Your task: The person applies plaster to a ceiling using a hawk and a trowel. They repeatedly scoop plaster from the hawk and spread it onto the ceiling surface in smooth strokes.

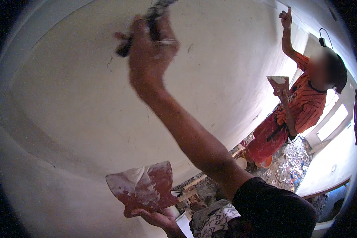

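Observation:
My right hand [151,55] is raised high against the pale wall [91,99], its bare forearm reaching up from a black sleeve. Its fingers are closed round the dark handle of a putty knife [156,12], smeared with white putty. The tool is blurred and its far end runs out of the picture. Low down, my left hand [158,217] grips the bottom edge of a flat reddish-brown putty board [142,188]. White putty streaks lie across the board's face. A few dark marks and scratches show on the wall.
At the right a co-worker [309,99] in an orange-red striped shirt stands by the same wall, one arm raised, the other hand holding a similar board [279,81] with putty. Rubble and litter [293,162] cover the floor. Buckets [263,162] stand near the co-worker's feet.

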### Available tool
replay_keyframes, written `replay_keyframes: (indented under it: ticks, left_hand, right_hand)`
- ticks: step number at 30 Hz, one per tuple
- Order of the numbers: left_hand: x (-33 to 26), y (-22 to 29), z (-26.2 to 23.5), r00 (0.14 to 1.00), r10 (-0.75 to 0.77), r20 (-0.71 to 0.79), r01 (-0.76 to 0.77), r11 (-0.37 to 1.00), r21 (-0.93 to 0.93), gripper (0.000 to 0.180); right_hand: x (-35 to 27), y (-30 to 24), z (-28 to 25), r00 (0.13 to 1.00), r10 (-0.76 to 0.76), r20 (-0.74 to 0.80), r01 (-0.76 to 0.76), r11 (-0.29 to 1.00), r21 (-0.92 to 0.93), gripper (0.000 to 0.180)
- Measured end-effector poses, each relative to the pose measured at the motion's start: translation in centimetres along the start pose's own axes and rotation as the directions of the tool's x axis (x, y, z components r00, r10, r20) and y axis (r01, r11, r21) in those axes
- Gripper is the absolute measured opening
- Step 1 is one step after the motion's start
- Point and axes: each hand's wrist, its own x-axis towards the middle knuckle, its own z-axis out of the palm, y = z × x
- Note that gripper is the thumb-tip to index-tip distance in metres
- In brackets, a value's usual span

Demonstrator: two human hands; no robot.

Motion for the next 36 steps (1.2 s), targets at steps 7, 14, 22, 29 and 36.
replay_keyframes:
  ticks: [7, 14, 22, 29, 36]
  left_hand:
    - [0.3, -0.5, -1.0, 1.0, -0.023, 0.006, 0.023, 1.0, 0.0, 0.088]
    - [0.5, -0.5, -1.2, 1.0, 0.0, 0.027, 0.0, 1.0, -0.006, 0.086]
    - [0.5, -1.1, -1.3, 0.999, 0.032, 0.032, -0.028, 0.992, -0.123, 0.082]
    - [0.4, 0.2, -0.7, 0.997, -0.047, 0.068, 0.049, 0.998, -0.03, 0.09]
    - [0.7, 0.9, -1.3, 0.993, -0.062, 0.095, 0.071, 0.994, -0.084, 0.093]
  right_hand:
    - [5.3, 0.7, -2.8, 0.821, -0.542, 0.18, 0.562, 0.822, -0.088, 0.022]
    - [1.6, -4.1, -0.6, 0.983, 0.181, 0.029, -0.183, 0.966, 0.181, 0.009]
    - [8.5, -8.8, -7.8, 0.801, 0.426, 0.421, -0.516, 0.847, 0.127, 0.015]
    - [11.6, -13.0, -7.9, 0.629, 0.446, 0.637, -0.419, 0.884, -0.206, 0.02]
    - [12.8, -13.7, -5.3, 0.315, 0.751, 0.58, -0.915, 0.404, -0.026, 0.024]
